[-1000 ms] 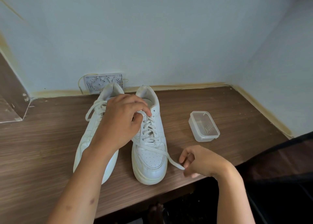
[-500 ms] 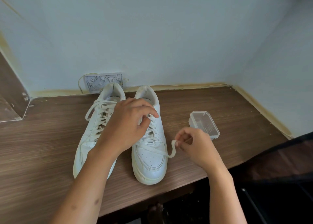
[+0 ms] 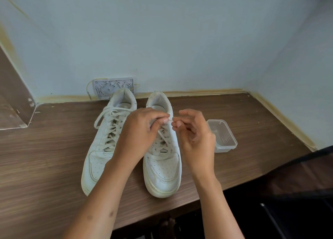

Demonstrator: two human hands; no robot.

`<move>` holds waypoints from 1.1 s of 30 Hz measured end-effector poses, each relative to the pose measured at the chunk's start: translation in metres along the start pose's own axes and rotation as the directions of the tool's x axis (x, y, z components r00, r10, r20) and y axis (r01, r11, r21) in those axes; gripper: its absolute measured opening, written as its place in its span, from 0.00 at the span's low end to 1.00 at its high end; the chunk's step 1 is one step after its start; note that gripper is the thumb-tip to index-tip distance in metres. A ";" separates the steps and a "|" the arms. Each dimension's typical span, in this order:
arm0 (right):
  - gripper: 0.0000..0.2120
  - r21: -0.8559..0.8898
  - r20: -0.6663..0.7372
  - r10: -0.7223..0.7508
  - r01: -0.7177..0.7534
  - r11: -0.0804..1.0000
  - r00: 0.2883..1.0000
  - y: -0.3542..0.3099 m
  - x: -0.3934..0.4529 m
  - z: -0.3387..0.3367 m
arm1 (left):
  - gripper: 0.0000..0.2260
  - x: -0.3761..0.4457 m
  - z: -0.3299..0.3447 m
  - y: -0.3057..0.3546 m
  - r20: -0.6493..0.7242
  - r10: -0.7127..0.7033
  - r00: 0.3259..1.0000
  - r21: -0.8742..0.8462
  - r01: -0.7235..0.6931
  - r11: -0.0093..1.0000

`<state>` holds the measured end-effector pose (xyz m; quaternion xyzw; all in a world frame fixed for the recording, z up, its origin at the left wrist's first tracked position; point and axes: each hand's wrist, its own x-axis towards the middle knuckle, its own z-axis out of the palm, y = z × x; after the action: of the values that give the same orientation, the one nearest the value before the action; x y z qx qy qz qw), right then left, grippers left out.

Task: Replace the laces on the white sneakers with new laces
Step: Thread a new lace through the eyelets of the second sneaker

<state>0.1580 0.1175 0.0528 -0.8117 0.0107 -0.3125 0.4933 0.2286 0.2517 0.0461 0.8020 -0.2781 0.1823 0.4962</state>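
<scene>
Over the scuffed white right sneaker (image 3: 163,166), both hands' fingers (image 3: 162,117) pinch its lace (image 3: 170,120).

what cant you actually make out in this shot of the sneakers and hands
- Upper lacing of the right sneaker, head view: covered by the left hand.
- The lace end at the fingertips: too small and pale against the shoe to tell which hand pinches it; the right hand meets the left there.
- Contents of the clear container: too small and faint.
- Under the table: dark.
</scene>
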 end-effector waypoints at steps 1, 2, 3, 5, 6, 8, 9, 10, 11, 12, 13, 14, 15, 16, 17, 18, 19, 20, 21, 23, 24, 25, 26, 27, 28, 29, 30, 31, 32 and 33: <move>0.09 -0.050 -0.024 0.012 -0.013 0.999 1.000 0.003 0.002 0.003 | 0.06 0.000 0.000 -0.004 -0.048 -0.003 0.999 0.042 0.005 0.999; 0.09 -0.120 -0.032 0.016 -0.019 0.993 0.999 0.007 0.004 0.006 | 0.06 0.000 0.001 -0.008 -0.089 -0.010 0.996 0.070 0.016 0.997; 0.11 -0.192 -0.019 0.015 -0.018 0.981 1.000 0.011 0.006 0.009 | 0.06 0.000 0.002 -0.012 -0.120 -0.017 0.993 0.087 0.027 0.996; 0.15 -0.285 0.058 0.009 0.008 0.958 0.998 0.018 0.009 0.017 | 0.06 -0.001 0.004 -0.017 -0.148 -0.020 0.989 0.114 0.037 0.993; 0.15 -0.315 0.103 0.011 0.022 0.949 0.995 0.020 0.010 0.021 | 0.06 -0.001 0.006 -0.017 -0.154 -0.015 0.988 0.123 0.035 0.992; 0.14 -0.384 0.159 0.025 0.038 0.923 0.987 0.022 0.010 0.029 | 0.06 -0.002 0.011 -0.017 -0.174 0.003 0.985 0.138 0.021 0.990; 0.13 -0.414 0.170 0.037 0.037 0.910 0.985 0.022 0.010 0.031 | 0.07 -0.003 0.013 -0.017 -0.184 0.011 0.983 0.144 0.016 0.990; 0.13 -0.431 0.171 0.048 0.030 0.902 0.984 0.021 0.011 0.034 | 0.07 -0.004 0.015 -0.016 -0.191 0.014 0.981 0.144 0.013 0.989; 0.12 -0.432 0.161 0.058 0.018 0.902 0.985 0.020 0.011 0.035 | 0.07 -0.004 0.016 -0.016 -0.194 0.017 0.981 0.145 0.011 0.989; 0.11 -0.422 0.141 0.066 0.000 0.906 0.988 0.019 0.012 0.036 | 0.07 -0.004 0.018 -0.016 -0.194 0.022 0.981 0.148 0.007 0.989; 0.10 -0.406 0.112 0.074 -0.022 0.913 0.991 0.019 0.012 0.037 | 0.07 -0.003 0.019 -0.017 -0.190 0.027 0.981 0.153 0.003 0.988; 0.09 -0.389 0.080 0.081 -0.044 0.920 0.994 0.018 0.012 0.037 | 0.06 -0.003 0.020 -0.018 -0.181 0.032 0.983 0.158 -0.003 0.987; 0.07 -0.371 0.050 0.083 -0.058 0.927 0.995 0.018 0.012 0.037 | 0.05 -0.001 0.021 -0.019 -0.167 0.038 0.985 0.162 -0.011 0.987; 0.06 -0.350 0.024 0.083 -0.070 0.934 0.996 0.018 0.012 0.037 | 0.05 0.000 0.022 -0.020 -0.147 0.044 0.988 0.162 -0.020 0.987; 0.05 -0.318 0.002 0.091 -0.085 0.944 0.996 0.018 0.011 0.037 | 0.04 0.002 0.022 -0.020 -0.126 0.043 0.991 0.158 -0.023 0.987; 0.05 -0.276 -0.018 0.107 -0.108 0.955 0.994 0.018 0.011 0.037 | 0.04 0.003 0.023 -0.021 -0.107 0.033 0.994 0.151 -0.017 0.988; 0.05 -0.220 -0.035 0.132 -0.136 0.966 0.991 0.017 0.010 0.036 | 0.05 0.004 0.024 -0.022 -0.087 0.016 0.996 0.145 -0.003 0.989; 0.06 -0.158 -0.051 0.158 -0.164 0.974 0.986 0.017 0.010 0.036 | 0.05 0.005 0.024 -0.022 -0.067 0.000 0.998 0.142 0.009 0.990; 0.08 -0.099 -0.067 0.177 -0.183 0.978 0.982 0.017 0.010 0.036 | 0.05 0.006 0.025 -0.023 -0.045 -0.005 0.999 0.147 0.012 0.989; 0.11 -0.024 -0.091 0.187 -0.190 0.981 0.978 0.017 0.009 0.035 | 0.05 0.009 0.027 -0.021 0.001 0.011 1.000 0.194 -0.011 0.981; 0.12 0.001 -0.100 0.186 -0.187 0.982 0.977 0.017 0.009 0.036 | 0.05 0.011 0.028 -0.019 0.023 0.017 1.000 0.227 -0.022 0.974; 0.12 0.024 -0.108 0.187 -0.186 0.982 0.976 0.017 0.009 0.036 | 0.05 0.014 0.028 -0.017 0.043 0.013 0.999 0.259 -0.023 0.966; 0.12 0.044 -0.115 0.190 -0.186 0.982 0.975 0.018 0.008 0.037 | 0.05 0.016 0.028 -0.016 0.060 0.006 0.998 0.288 -0.023 0.957; 0.11 0.058 -0.122 0.191 -0.185 0.981 0.974 0.018 0.007 0.037 | 0.06 0.017 0.028 -0.014 0.073 0.005 0.997 0.309 -0.027 0.951; 0.11 0.069 -0.127 0.191 -0.184 0.981 0.973 0.018 0.007 0.038 | 0.07 0.019 0.028 -0.013 0.080 0.009 0.997 0.322 -0.034 0.946; 0.10 0.080 -0.129 0.195 -0.185 0.979 0.972 0.018 0.006 0.038 | 0.08 0.019 0.029 -0.011 0.083 0.012 0.997 0.330 -0.039 0.943; 0.10 0.094 -0.131 0.202 -0.191 0.977 0.971 0.019 0.005 0.038 | 0.09 0.020 0.030 -0.010 0.081 0.009 0.997 0.344 -0.037 0.938; 0.10 0.106 -0.133 0.211 -0.197 0.975 0.968 0.019 0.005 0.039 | 0.09 0.020 0.031 -0.009 0.077 0.002 0.997 0.369 -0.030 0.929; 0.10 0.114 -0.135 0.217 -0.203 0.973 0.967 0.020 0.005 0.039 | 0.10 0.019 0.032 -0.008 0.070 -0.004 0.998 0.401 -0.025 0.916; 0.10 0.120 -0.137 0.223 -0.207 0.971 0.965 0.020 0.005 0.039 | 0.10 0.019 0.033 -0.008 0.058 -0.005 0.998 0.430 -0.021 0.903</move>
<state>0.1883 0.1362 0.0267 -0.7531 0.1193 -0.3174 0.5639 0.2492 0.2196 0.0364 0.8955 -0.2484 0.2180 0.2981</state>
